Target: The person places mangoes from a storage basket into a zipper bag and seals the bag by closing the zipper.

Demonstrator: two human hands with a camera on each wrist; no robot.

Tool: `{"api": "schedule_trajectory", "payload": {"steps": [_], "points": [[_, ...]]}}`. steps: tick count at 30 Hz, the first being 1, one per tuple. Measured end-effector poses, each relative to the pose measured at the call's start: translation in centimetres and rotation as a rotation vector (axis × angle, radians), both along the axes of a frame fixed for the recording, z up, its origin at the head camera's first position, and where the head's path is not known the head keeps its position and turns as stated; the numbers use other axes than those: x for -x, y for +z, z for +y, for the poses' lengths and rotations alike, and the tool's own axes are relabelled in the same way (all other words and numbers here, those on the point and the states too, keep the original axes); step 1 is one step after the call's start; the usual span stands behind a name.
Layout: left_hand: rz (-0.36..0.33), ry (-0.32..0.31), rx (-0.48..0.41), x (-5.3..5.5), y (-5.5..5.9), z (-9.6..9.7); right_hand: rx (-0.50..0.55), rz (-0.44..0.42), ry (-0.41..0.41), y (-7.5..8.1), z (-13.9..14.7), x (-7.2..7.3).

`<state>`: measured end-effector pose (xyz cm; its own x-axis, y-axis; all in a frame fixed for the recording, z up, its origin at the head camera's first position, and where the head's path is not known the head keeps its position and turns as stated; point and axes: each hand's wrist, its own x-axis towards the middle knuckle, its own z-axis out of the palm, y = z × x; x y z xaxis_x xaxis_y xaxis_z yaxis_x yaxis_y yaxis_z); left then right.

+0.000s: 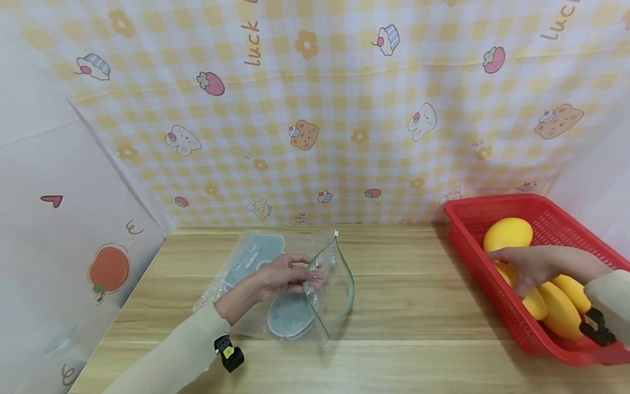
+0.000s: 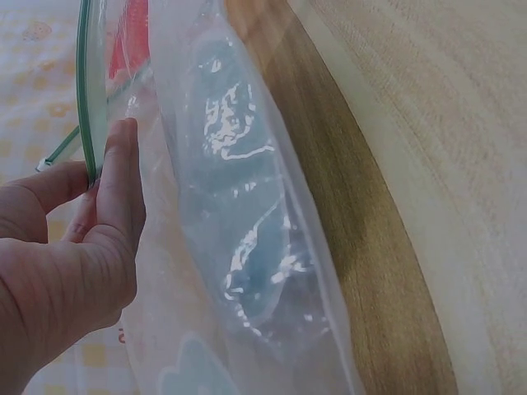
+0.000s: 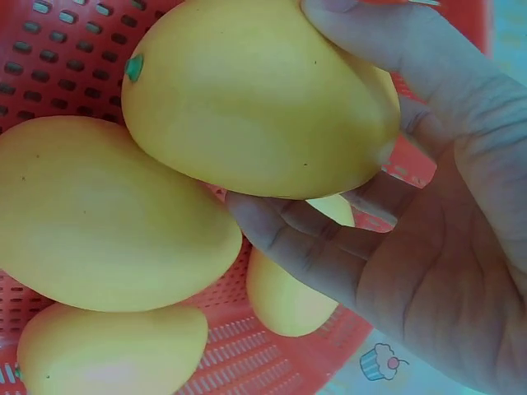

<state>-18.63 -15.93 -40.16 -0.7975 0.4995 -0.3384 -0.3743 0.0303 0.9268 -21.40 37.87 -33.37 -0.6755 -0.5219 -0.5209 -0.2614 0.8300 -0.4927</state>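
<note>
Fingers [image 3: 284, 239] of the right hand [image 1: 531, 267] curved loosely with the thumb [image 3: 370, 33] round a yellow mango [image 3: 251, 107], beside other mangoes [image 3: 115, 214] in a red basket [image 1: 512, 314]. We saw the left hand [image 1: 281, 276] pinching the green rim of a clear bag [image 1: 290, 316], its mouth gaping, on the bench [image 1: 418, 306] left of the basket. We judged that too light a grip might drop the mango, and a slack pinch might let the bag's mouth collapse.

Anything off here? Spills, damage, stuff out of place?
Nothing stands out. The clear bag is creased and gaping, but the left hand holds its mouth. The right hand grips a yellow fruit in the upright red basket. No spill or damage visible.
</note>
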Motion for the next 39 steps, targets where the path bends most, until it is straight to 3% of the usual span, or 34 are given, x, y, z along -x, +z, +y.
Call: {"api": "schedule_trajectory", "payload": {"steps": [6, 9, 16, 20, 39], "points": [[-0.009, 0.000, -0.001, 0.0, 0.0, 0.0, -0.005, -0.021, -0.043, 0.7, 0.0, -0.2], [-0.008, 0.001, -0.004, 0.0, 0.0, 0.0, 0.005, -0.008, -0.015, 0.9, 0.1, -0.3], [-0.025, 0.011, -0.007, -0.1, 0.1, 0.2, -0.056, 0.139, 0.099, 1.2, 0.6, -0.3], [-0.019, 0.009, -0.003, -0.1, 0.1, 0.2, -0.054, 0.176, 0.120, 1.2, 0.8, -0.4], [-0.014, 0.001, 0.001, 0.0, -0.1, 0.2, -0.012, 0.194, 0.150, 1.1, 1.5, 0.1]]}}
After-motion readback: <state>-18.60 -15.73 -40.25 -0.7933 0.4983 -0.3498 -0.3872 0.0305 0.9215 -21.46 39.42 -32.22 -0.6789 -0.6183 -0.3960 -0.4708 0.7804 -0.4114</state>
